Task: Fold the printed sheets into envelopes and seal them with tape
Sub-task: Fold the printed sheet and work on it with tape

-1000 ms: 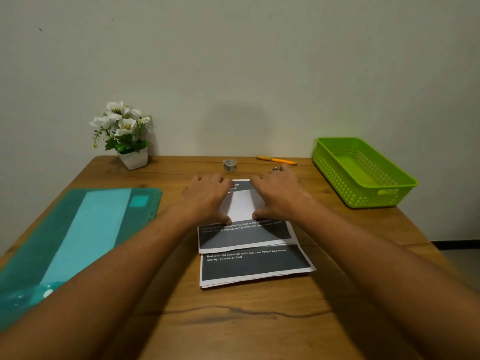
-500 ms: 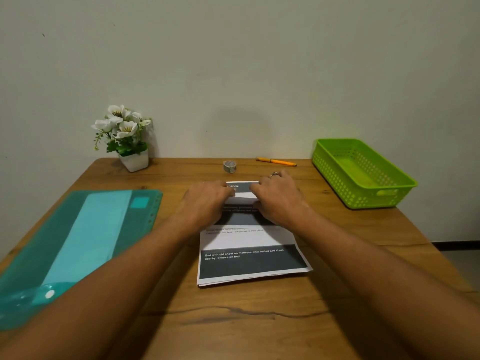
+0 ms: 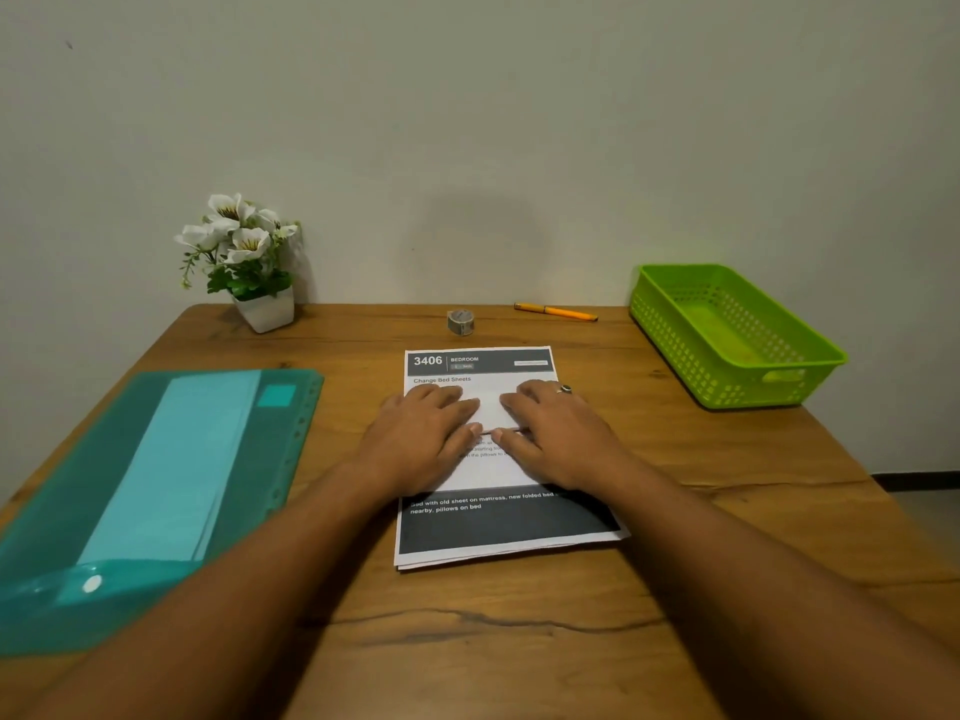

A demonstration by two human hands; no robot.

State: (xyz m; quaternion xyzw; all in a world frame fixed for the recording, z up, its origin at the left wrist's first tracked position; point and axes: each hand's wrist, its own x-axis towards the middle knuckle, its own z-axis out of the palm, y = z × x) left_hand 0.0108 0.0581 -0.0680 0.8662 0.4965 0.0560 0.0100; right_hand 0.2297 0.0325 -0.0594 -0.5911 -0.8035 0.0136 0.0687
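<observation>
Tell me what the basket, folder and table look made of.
Basket: glossy lime-green moulded plastic, judging by its perforated walls. Folder: translucent teal plastic; pale paper shows through it. Table: wood with a matt finish, grain and dark streaks visible, though it could be a wood-look laminate.

The desk [image 3: 519,641] is warm brown wood with dark grain streaks, and the printed sheets [image 3: 498,532] are white with charcoal bands carrying white lettering. The folder [image 3: 119,433] is see-through teal over paler turquoise paper, and the basket [image 3: 670,324] is lime green with a grid of holes. The tape roll [image 3: 460,321] is grey, the pen [image 3: 556,312] orange, and the flowers [image 3: 239,236] white with green leaves in a white pot [image 3: 266,310].
</observation>
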